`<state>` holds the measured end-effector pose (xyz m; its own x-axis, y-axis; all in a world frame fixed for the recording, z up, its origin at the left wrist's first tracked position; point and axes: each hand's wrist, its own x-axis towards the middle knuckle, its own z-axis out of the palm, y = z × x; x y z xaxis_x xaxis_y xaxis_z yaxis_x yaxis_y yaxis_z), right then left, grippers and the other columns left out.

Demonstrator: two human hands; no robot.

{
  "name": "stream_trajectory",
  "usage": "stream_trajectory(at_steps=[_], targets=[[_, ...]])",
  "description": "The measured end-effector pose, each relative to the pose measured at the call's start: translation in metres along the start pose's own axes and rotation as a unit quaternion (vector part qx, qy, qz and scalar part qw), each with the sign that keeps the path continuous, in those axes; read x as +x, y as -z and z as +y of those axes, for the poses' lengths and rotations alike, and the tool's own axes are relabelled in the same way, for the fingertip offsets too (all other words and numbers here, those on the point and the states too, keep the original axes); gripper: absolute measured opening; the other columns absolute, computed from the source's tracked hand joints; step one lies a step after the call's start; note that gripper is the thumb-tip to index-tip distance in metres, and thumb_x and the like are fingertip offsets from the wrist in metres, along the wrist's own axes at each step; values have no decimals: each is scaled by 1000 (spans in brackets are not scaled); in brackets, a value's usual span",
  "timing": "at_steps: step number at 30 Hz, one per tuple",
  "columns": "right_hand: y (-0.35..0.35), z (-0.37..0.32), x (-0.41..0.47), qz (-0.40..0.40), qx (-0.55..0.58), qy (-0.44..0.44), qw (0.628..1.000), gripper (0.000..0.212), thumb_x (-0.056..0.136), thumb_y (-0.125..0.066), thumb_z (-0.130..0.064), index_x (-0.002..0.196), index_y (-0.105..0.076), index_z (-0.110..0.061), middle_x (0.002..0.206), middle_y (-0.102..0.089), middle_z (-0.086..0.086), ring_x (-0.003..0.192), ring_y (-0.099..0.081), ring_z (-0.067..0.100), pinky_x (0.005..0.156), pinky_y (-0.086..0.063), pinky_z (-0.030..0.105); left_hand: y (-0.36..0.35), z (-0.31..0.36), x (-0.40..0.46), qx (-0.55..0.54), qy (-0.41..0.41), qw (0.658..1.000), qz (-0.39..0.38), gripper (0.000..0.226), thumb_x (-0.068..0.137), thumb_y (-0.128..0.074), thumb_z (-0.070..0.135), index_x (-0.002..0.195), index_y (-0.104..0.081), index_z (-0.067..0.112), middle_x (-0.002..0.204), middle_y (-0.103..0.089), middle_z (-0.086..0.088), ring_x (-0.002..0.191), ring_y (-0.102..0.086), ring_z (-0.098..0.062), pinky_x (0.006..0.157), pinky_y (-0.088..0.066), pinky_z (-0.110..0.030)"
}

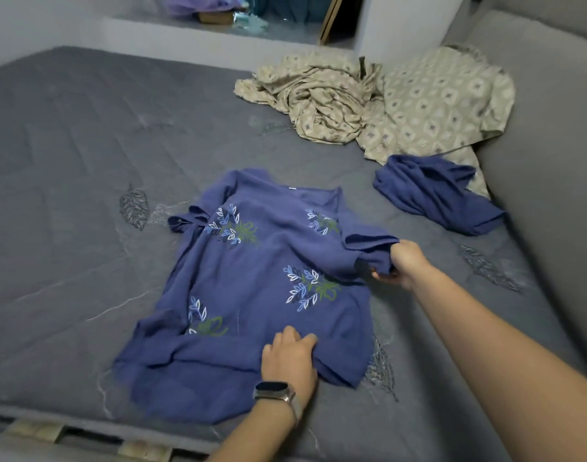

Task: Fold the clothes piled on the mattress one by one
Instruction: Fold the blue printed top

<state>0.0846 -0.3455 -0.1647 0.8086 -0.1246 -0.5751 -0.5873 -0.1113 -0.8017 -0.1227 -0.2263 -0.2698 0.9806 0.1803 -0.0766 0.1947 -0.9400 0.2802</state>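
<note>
We start at the left, where the grey quilted mattress (68,135) with stitched leaf patterns spreads wide under everything. Moving in, we find the blue long-sleeved top with white, blue and green embroidered leaf sprays (252,288) lying flat near the front edge, neckline away from us, its left sleeve bunched beside the body. Our left hand (290,356), a dark-faced smartwatch with a pale strap (274,390) on the wrist, lies palm down on the lower hem area, fingers straight and slightly spread, pressing the cloth to the mattress and gripping nothing. Further right, our right hand (400,265) reaches in with the forearm stretched long from the lower right corner; its fingers curl round the top's right sleeve, lifted and gathered over the body. Behind it, a crumpled dark blue garment (435,191) sits by itself, and beyond that a heap of beige cloth with a diamond print (368,98), perhaps two pieces, lies against the grey upholstered cushion (545,161) at the far right.
</note>
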Motion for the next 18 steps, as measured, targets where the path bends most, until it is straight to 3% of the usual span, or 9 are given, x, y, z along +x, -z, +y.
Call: stream_trajectory(at_steps=[2,3,4,6,8,11,13,15,18], targets=[[10,0,-11,-2,-18,23,1000,31,102,-39,-16,131,-51,-14,107,-55,14,83,-55,31,66,-56,41,5,3,-7,-3,-11,1000,16,44,25,-80,25,65,-63,32,78,-50,6,57,-57,-16,46,-24,-24],[16,-2,-18,0,-21,22,1000,32,102,-40,-20,132,-50,-18,110,-53,10,90,-53,30,81,-52,45,13,3,-14,-36,-19,999,17,40,34,-74,26,72,-63,31,93,-53,6,71,-61,-18,52,-31,-25],[22,-4,-25,-1,-24,23,999,31,102,-40,-24,130,-51,-19,110,-53,8,92,-53,29,88,-49,47,17,2,-22,-88,-41,995,18,38,47,-65,25,85,-64,31,114,-53,8,96,-60,-21,68,-38,-31],[36,-9,-35,-14,-19,35,999,27,101,-38,-33,122,-52,-21,110,-55,7,92,-56,28,89,-45,48,32,-1,-35,-159,-79,984,-16,53,65,-42,27,116,-58,29,138,-38,20,131,-32,-7,96,-19,-27],[50,-13,-41,-19,23,34,999,35,100,-34,-42,124,-51,-23,116,-58,7,102,-58,30,90,-44,51,43,-8,-54,-245,-91,962,-73,59,72,-31,40,124,-52,21,126,-47,18,114,-33,6,102,-14,-15],[66,-13,-47,-10,60,25,998,35,100,-34,-39,122,-52,-19,114,-59,11,98,-59,33,87,-45,49,59,-25,-87,-388,-64,913,-104,42,74,-37,45,97,-54,14,92,-62,5,86,-45,2,90,-41,-30],[76,-4,-54,-5,-62,30,998,23,98,-39,-32,104,-53,-15,98,-59,13,77,-58,30,71,-45,36,61,-38,-104,-412,-32,902,-122,23,81,-47,33,100,-48,21,84,-62,25,79,-46,17,85,-42,-17],[83,10,-59,-28,-280,13,959,15,93,-50,-26,97,-53,-12,88,-55,13,68,-52,25,64,-38,28,63,-51,-117,-426,-9,897,-121,24,86,-50,22,98,-43,42,79,-58,39,78,-46,24,80,-36,-3],[82,28,-55,-15,-495,27,868,16,86,-60,-18,93,-59,-4,113,-61,20,86,-57,29,69,-43,31,62,-65,-123,-482,49,871,-86,12,79,-51,27,89,-58,26,84,-62,8,84,-52,4,78,-40,-10]])
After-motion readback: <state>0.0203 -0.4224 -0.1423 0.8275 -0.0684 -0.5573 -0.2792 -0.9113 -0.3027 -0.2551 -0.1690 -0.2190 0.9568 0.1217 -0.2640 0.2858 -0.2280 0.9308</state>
